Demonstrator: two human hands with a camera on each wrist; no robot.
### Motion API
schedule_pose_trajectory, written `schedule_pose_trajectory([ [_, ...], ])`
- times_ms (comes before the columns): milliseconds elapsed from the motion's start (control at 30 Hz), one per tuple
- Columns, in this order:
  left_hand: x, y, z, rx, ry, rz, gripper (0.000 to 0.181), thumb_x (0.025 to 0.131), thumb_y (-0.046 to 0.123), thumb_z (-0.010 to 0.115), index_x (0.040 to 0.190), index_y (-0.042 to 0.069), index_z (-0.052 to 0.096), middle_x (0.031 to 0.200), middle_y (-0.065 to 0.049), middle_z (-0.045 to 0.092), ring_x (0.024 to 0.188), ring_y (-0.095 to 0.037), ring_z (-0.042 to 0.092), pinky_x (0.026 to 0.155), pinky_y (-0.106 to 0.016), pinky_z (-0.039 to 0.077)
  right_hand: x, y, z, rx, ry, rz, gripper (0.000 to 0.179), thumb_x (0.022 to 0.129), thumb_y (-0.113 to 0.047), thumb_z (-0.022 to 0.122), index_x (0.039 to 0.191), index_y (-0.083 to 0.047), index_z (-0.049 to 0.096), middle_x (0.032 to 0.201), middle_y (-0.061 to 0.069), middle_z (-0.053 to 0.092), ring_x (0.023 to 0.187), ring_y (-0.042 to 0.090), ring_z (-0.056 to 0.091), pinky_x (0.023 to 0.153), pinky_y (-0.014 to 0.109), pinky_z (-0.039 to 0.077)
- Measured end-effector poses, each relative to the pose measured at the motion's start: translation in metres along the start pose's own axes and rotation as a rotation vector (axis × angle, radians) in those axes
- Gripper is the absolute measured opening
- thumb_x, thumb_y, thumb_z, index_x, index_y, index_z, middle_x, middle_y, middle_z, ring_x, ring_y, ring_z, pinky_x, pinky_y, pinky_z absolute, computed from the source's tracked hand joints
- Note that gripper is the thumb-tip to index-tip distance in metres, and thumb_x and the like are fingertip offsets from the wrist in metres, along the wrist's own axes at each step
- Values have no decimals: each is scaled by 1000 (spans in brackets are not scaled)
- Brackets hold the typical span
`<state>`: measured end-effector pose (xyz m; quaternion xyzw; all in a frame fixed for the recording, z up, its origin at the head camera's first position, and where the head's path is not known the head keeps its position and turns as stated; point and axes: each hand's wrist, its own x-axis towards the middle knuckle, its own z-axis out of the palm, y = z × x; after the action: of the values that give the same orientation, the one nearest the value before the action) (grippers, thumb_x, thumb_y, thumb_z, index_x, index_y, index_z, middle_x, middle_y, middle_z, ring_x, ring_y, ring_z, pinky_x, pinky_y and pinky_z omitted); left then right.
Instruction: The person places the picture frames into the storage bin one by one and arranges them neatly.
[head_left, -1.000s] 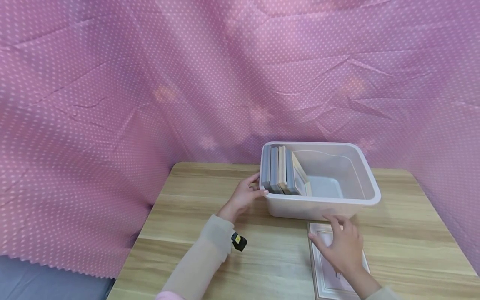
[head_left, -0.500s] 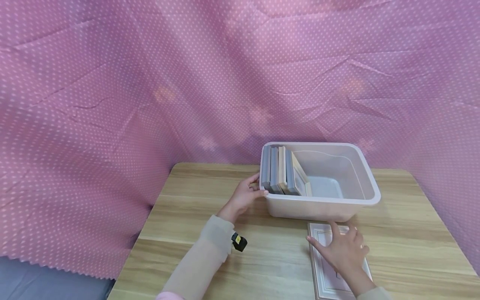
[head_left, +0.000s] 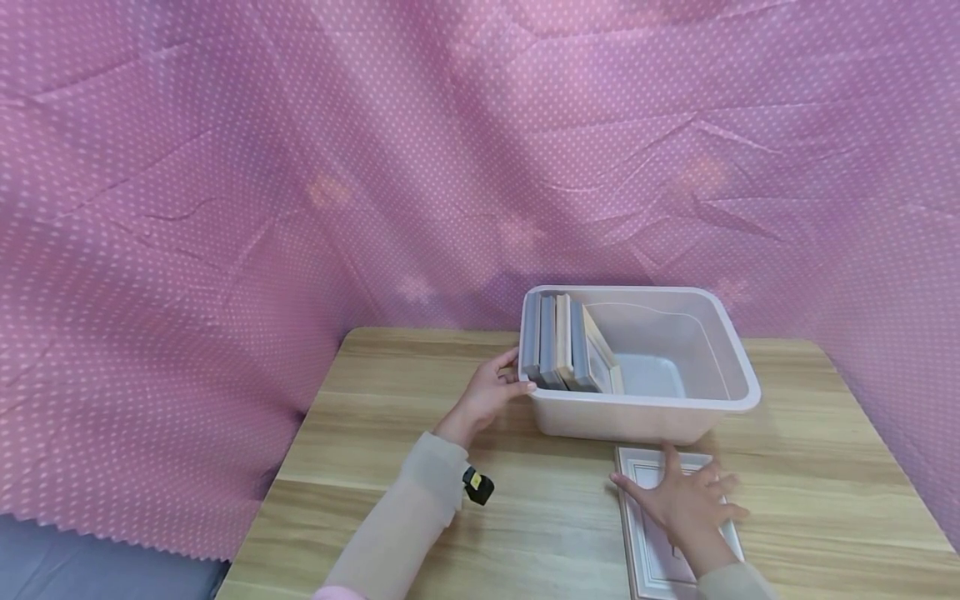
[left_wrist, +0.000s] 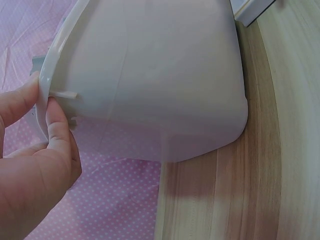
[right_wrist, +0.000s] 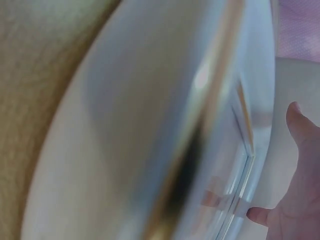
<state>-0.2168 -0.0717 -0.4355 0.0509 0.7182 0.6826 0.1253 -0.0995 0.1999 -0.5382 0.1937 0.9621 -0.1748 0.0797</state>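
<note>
A pale plastic storage bin (head_left: 615,417) stands toward the back right of the wooden table. My left hand (head_left: 483,396) pinches its left rim between thumb and fingers; the left wrist view shows the grip on the rim (left_wrist: 45,75) closely. Several grey and cream picture frames (head_left: 564,342) stand on edge at the bin's left end, the rightmost leaning. In front of the bin lies a white picture frame (head_left: 645,542), flat on the table. Over it my right hand (head_left: 686,504) spreads its fingers wide; whether it touches the frame is unclear.
The wooden table (head_left: 360,433) has rounded back corners. A pink dotted cloth (head_left: 420,167) hangs behind it and on both sides. A small black device (head_left: 477,485) is strapped at my left wrist.
My right hand has spread its fingers wider and turned slightly over the white picture frame. My left hand and the bin have stayed put.
</note>
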Motion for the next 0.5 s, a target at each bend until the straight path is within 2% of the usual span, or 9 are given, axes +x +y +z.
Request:
schedule_pose_trajectory([
  [167, 0, 0, 0, 2, 5, -4, 69, 81, -9, 68, 143, 0, 39, 137, -20, 45, 113, -35, 55, 88, -31, 52, 4, -1, 1, 19, -39, 36, 127, 54, -94, 47, 149, -13, 21, 135, 52, -12, 117, 71, -19, 75, 89, -5],
  [333, 1, 0, 0, 17, 18, -34, 70, 81, -6, 70, 144, 3, 40, 138, -16, 45, 109, -28, 58, 88, -30, 52, 6, -5, 2, 38, -66, 83, 132, 53, -94, 49, 148, -9, 19, 136, 51, -16, 118, 72, -16, 77, 89, -4],
  [500, 1, 0, 0, 12, 14, -33, 70, 81, -7, 69, 144, 2, 39, 139, -17, 44, 112, -32, 56, 89, -31, 52, 5, -9, 2, 48, -85, 109, 138, 51, -93, 52, 149, -5, 12, 136, 49, -21, 119, 72, -14, 78, 89, -2],
])
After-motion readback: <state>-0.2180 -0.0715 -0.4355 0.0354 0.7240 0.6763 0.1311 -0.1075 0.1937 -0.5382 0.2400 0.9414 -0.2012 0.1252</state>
